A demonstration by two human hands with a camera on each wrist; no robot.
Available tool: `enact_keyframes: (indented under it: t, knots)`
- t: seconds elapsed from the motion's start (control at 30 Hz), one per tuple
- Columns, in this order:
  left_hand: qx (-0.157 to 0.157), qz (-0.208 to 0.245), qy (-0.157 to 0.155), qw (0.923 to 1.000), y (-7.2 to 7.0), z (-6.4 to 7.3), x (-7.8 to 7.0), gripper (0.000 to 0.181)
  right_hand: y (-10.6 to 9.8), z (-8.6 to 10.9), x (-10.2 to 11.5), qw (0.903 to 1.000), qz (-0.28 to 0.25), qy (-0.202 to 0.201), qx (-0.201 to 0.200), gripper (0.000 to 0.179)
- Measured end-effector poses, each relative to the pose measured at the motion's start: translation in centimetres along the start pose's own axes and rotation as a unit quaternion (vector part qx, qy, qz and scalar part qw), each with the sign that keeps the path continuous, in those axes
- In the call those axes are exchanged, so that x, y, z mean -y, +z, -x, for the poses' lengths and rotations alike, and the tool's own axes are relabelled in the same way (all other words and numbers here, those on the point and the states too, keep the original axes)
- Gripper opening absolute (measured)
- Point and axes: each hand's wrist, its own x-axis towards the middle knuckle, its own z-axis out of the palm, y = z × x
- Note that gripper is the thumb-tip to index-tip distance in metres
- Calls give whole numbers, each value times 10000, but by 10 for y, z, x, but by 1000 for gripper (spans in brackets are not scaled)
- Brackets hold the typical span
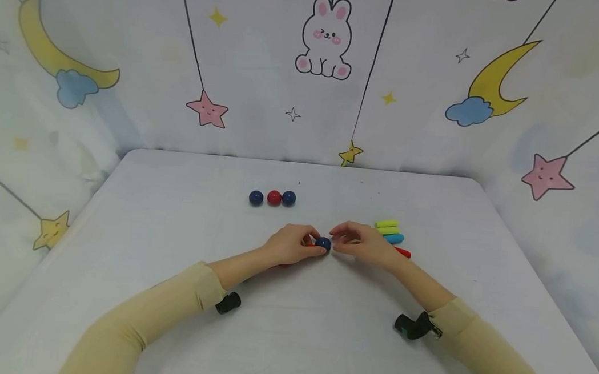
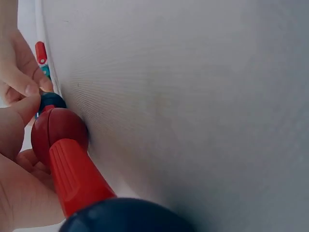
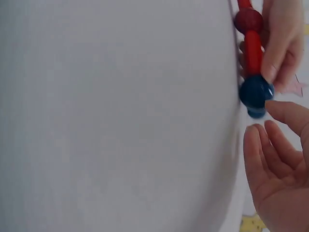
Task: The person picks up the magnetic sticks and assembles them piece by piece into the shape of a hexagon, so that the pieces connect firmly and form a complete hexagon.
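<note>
In the head view my left hand [image 1: 292, 242] grips a chain of balls and rods near its end, close to a dark blue ball [image 1: 323, 244]. A red rod [image 3: 252, 53] joins that ball to a red ball [image 3: 248, 20]. Nearer the left wrist camera, another red rod [image 2: 77, 174] runs from the red ball to a second dark blue ball [image 2: 128, 218]. My right hand [image 1: 362, 242] is beside the end ball with fingers spread and loosely bent. One of its fingertips [image 3: 275, 106] is at the ball; whether it touches I cannot tell.
Three loose balls lie farther back: a blue ball [image 1: 256, 197], a red ball [image 1: 274, 197] and another blue ball [image 1: 289, 198]. Behind the right hand lie two yellow-green rods [image 1: 387, 223], a blue rod [image 1: 394, 238] and a red rod [image 1: 403, 252]. A patterned cloth [image 1: 264, 93] backs the white table [image 1: 185, 203].
</note>
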Motion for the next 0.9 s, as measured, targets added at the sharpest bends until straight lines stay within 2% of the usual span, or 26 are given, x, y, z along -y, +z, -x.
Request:
enact_keyframes:
  t: [0.1,0.13,0.27,0.33,0.43,0.53,0.63,0.9]
  knots:
    - [-17,-14,34,10000,-1,1,1,36,-20,5,-2,9975,543,-97,-434,28]
    - [-18,-31,39,10000,-1,2,1,36,-27,5,-8,9955,719,-84,-609,26]
    - [-2,-52,68,10000,-2,3,1,38,-60,13,-23,9864,1235,166,-1069,26]
    - [14,-58,46,10000,-2,4,1,38,-74,16,-32,9835,1354,425,-1124,28]
    - [24,-52,21,10000,-1,4,2,37,-88,20,-43,9817,1388,851,-991,32]
    - [23,-57,26,10000,-1,4,3,37,-94,20,-51,9822,1282,1121,-786,37]
    - [22,-60,34,10000,-1,5,3,36,-95,17,-56,9832,1200,1195,-675,38]
    - [-2,-19,35,10000,-3,6,3,36,-82,-3,-47,9830,1507,900,-544,31]
